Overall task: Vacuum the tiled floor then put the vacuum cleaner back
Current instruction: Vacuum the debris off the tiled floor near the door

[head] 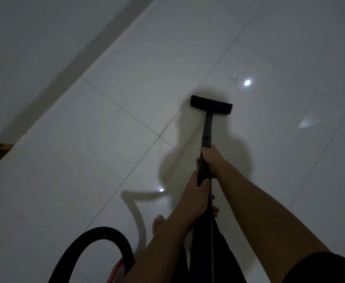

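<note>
Vacuuming the floor [106, 160], two-handed on the wand [207, 127].
Left hand [196, 193] and right hand [211, 160] curl fingers round it; nozzle [211, 105] probably wants to sit flat, slow overlapping passes.

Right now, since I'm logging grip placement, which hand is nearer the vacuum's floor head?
Right. The right hand grips the wand closer behind the floor head; the left hand grips it further back along the wand.

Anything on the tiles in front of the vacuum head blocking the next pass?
Nothing visible. The black T-shaped vacuum floor head sits on glossy white floor tiles; ahead are only light reflections. The thick black hose loops behind, lower left. Left hand and right hand grip the dark wand.
</note>
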Demonstrator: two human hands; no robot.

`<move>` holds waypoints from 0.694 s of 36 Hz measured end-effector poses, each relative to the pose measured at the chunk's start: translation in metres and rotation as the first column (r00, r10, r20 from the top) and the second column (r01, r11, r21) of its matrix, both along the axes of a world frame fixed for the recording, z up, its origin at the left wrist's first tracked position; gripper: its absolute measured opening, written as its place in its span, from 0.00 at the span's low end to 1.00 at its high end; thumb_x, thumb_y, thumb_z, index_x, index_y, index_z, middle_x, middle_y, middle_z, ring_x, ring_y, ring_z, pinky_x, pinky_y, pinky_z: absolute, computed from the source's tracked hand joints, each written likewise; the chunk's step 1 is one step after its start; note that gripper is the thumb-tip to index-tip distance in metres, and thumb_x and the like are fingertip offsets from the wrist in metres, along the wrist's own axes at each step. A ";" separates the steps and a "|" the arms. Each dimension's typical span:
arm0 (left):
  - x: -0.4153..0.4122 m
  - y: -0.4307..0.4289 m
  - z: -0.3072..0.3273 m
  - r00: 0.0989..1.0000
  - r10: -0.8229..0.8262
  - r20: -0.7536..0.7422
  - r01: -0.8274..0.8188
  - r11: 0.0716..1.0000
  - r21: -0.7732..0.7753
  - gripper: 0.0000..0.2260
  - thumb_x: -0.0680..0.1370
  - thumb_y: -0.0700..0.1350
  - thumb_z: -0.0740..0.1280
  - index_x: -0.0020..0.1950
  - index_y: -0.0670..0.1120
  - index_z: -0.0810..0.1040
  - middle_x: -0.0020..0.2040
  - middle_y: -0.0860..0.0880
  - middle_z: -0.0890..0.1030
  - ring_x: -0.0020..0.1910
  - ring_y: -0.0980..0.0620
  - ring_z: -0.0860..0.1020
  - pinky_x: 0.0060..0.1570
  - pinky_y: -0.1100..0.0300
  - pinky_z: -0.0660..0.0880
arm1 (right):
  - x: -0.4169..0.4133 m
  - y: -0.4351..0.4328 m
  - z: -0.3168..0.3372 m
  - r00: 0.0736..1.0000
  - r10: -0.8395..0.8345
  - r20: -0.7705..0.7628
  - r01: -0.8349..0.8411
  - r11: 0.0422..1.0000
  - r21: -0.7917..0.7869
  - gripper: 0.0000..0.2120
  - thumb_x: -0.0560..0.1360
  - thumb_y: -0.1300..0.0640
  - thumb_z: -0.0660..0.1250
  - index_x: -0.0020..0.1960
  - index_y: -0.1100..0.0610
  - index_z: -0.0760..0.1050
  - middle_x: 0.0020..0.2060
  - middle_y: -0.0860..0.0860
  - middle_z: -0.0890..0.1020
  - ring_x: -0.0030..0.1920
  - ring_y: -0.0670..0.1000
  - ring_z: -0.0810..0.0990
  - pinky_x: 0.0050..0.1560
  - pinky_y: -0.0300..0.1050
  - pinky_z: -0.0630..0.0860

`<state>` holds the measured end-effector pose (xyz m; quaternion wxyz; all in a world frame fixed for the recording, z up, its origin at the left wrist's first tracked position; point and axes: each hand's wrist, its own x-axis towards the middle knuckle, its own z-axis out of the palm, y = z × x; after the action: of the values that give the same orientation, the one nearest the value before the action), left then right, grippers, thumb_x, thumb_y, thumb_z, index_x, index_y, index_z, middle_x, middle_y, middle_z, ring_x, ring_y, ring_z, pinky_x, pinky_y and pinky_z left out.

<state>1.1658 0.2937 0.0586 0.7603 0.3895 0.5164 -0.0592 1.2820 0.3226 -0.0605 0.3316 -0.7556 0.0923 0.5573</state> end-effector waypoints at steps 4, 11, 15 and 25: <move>0.029 0.004 -0.013 1.000 0.009 0.004 -0.009 1.000 0.025 0.17 0.83 0.43 0.53 0.71 0.51 0.63 0.38 0.42 0.72 0.23 0.51 0.71 0.20 0.65 0.71 | 0.030 0.005 -0.012 1.000 -0.016 0.014 0.016 1.000 0.004 0.22 0.82 0.62 0.53 0.75 0.54 0.57 0.37 0.57 0.72 0.32 0.52 0.72 0.31 0.46 0.73; 0.072 0.011 -0.042 0.998 0.056 -0.011 -0.056 0.998 0.031 0.18 0.82 0.44 0.55 0.72 0.54 0.63 0.39 0.40 0.74 0.24 0.49 0.72 0.23 0.60 0.72 | 0.077 0.017 -0.036 0.997 0.008 0.079 -0.006 1.000 -0.021 0.23 0.82 0.59 0.54 0.75 0.50 0.56 0.35 0.56 0.73 0.29 0.52 0.73 0.27 0.44 0.71; 0.099 0.029 -0.052 0.999 0.050 -0.013 -0.050 0.998 0.030 0.18 0.83 0.45 0.55 0.73 0.54 0.62 0.38 0.44 0.75 0.22 0.53 0.73 0.22 0.63 0.72 | 0.105 0.035 -0.044 0.995 0.020 0.101 -0.017 1.000 -0.021 0.24 0.81 0.57 0.54 0.76 0.48 0.54 0.36 0.56 0.73 0.30 0.52 0.73 0.27 0.45 0.71; 0.169 0.085 -0.074 0.999 0.050 0.019 -0.052 0.996 0.077 0.17 0.83 0.45 0.55 0.71 0.55 0.65 0.37 0.46 0.75 0.21 0.54 0.73 0.21 0.64 0.72 | 0.179 0.097 -0.061 0.988 0.035 0.151 -0.033 0.999 -0.015 0.24 0.81 0.58 0.55 0.75 0.49 0.55 0.37 0.55 0.72 0.30 0.52 0.73 0.29 0.46 0.72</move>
<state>1.3346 0.3787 -0.0155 0.7502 0.4060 0.5216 -0.0163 1.4610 0.4200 -0.1211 0.3234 -0.7992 0.0572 0.5034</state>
